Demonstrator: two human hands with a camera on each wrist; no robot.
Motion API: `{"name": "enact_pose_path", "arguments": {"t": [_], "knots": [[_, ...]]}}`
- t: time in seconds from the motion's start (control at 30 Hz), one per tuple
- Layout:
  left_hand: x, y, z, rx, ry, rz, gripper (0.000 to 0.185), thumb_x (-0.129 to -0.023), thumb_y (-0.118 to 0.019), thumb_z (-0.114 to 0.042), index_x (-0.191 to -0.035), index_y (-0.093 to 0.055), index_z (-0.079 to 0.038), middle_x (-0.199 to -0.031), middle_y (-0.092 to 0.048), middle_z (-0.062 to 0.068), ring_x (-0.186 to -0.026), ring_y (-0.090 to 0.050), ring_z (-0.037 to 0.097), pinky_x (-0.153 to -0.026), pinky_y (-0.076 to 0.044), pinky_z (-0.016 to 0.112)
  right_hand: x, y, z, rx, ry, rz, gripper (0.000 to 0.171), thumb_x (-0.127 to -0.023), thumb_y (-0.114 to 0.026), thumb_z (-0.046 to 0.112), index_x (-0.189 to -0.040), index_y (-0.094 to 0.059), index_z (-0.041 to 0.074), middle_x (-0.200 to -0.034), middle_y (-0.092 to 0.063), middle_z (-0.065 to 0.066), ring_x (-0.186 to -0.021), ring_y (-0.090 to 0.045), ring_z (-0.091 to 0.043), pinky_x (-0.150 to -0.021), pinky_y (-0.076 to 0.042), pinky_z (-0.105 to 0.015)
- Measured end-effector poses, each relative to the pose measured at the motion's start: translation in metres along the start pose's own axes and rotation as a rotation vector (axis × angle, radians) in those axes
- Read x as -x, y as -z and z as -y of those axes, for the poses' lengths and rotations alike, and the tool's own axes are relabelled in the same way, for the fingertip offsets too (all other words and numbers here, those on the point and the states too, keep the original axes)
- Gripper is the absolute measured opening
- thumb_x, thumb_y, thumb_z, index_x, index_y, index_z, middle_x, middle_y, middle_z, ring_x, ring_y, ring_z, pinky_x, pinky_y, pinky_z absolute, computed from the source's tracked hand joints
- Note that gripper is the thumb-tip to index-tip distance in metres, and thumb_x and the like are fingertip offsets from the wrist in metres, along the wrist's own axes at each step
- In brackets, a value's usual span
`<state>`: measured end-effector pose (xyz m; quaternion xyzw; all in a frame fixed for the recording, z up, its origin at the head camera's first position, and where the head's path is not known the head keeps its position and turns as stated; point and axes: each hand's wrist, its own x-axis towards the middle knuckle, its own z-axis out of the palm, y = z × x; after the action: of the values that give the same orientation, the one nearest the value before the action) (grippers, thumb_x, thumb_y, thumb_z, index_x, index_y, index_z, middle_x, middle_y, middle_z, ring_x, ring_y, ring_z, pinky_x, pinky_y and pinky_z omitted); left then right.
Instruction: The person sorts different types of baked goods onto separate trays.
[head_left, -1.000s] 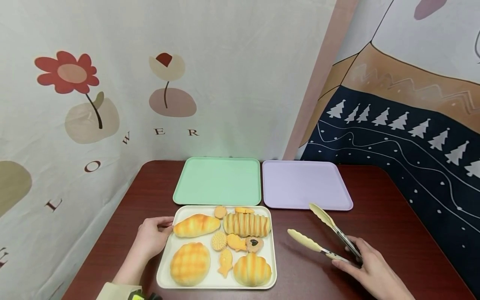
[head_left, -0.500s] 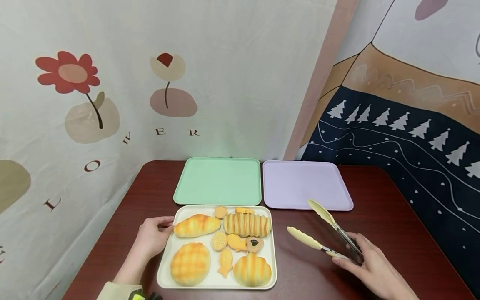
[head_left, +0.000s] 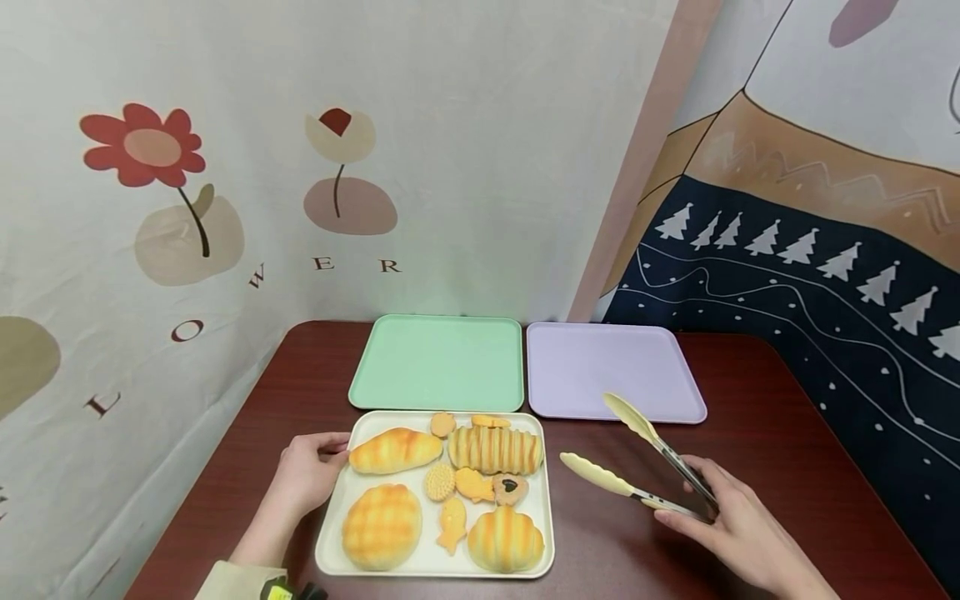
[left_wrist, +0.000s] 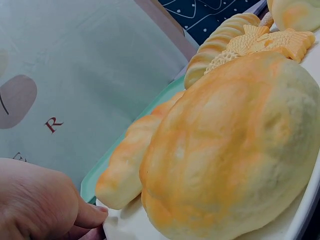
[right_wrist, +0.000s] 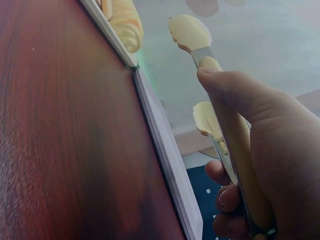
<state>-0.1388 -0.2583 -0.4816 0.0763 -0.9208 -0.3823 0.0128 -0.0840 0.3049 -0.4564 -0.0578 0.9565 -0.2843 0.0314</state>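
Note:
A cream tray [head_left: 543, 508] near the table's front holds several toy breads and biscuits: a long roll [head_left: 395, 450], a ridged loaf [head_left: 495, 450], a round melon bun [head_left: 382, 527] and a fish biscuit [head_left: 452, 525]. My left hand [head_left: 303, 475] holds the tray's left edge, thumb on the rim [left_wrist: 90, 217], beside the melon bun [left_wrist: 235, 150]. My right hand [head_left: 731, 529] grips yellow-tipped tongs [head_left: 637, 462] by their handle; the arms are spread apart above the table, right of the tray. The tongs [right_wrist: 210, 100] hold nothing.
A green tray [head_left: 438, 362] and a lilac tray [head_left: 607, 371] lie side by side behind the cream tray. The dark red table [head_left: 750, 433] stands in a corner of cloth-hung walls, with its left edge close to my left arm.
My right hand has carried the tongs a little to the left, toward the cream tray. The left hand has stayed on the tray's edge.

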Motion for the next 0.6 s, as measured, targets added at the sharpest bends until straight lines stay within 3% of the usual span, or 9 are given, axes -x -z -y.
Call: {"name": "enact_pose_path", "arguments": {"t": [0.13,0.3,0.5,0.6], "knots": [[0.0,0.0,0.0,0.0,0.0,-0.001,0.028,-0.098,-0.07,-0.004,-0.123,-0.074,0.006,-0.104,-0.075,0.014,-0.093,-0.073,0.029,-0.075,-0.06,0.039,-0.002,0.002,0.007,-0.014,0.015,0.011,0.086,-0.086,-0.08,0.064,-0.146,-0.053,0.009,-0.109,-0.063,-0.004,-0.095,-0.058,-0.02,-0.071,-0.051,-0.031],[0.0,0.0,-0.001,0.001,0.005,0.003,0.028,-0.098,-0.07,-0.003,-0.124,-0.074,0.006,-0.105,-0.075,0.014,-0.093,-0.073,0.028,-0.074,-0.06,0.038,-0.004,0.002,0.014,-0.03,0.035,0.021,0.082,-0.086,-0.08,0.063,-0.144,-0.053,0.011,-0.104,-0.061,-0.003,-0.09,-0.057,-0.018,-0.067,-0.047,-0.03],[0.0,0.0,-0.001,0.003,0.008,0.002,0.028,-0.099,-0.069,-0.003,-0.125,-0.074,0.006,-0.105,-0.075,0.013,-0.093,-0.072,0.028,-0.074,-0.06,0.038,-0.005,-0.004,0.018,-0.055,0.153,-0.054,0.071,-0.084,-0.087,0.056,-0.137,-0.058,0.017,-0.095,-0.058,0.002,-0.073,-0.051,-0.009,-0.058,-0.043,-0.026],[0.001,0.0,-0.001,0.001,0.008,0.0,0.028,-0.099,-0.069,-0.002,-0.124,-0.074,0.006,-0.105,-0.074,0.013,-0.093,-0.072,0.029,-0.075,-0.06,0.039,-0.008,-0.007,0.019,-0.05,0.204,-0.067,0.07,-0.083,-0.088,0.055,-0.136,-0.058,0.021,-0.093,-0.058,0.004,-0.073,-0.052,-0.007,-0.059,-0.042,-0.025]]}}
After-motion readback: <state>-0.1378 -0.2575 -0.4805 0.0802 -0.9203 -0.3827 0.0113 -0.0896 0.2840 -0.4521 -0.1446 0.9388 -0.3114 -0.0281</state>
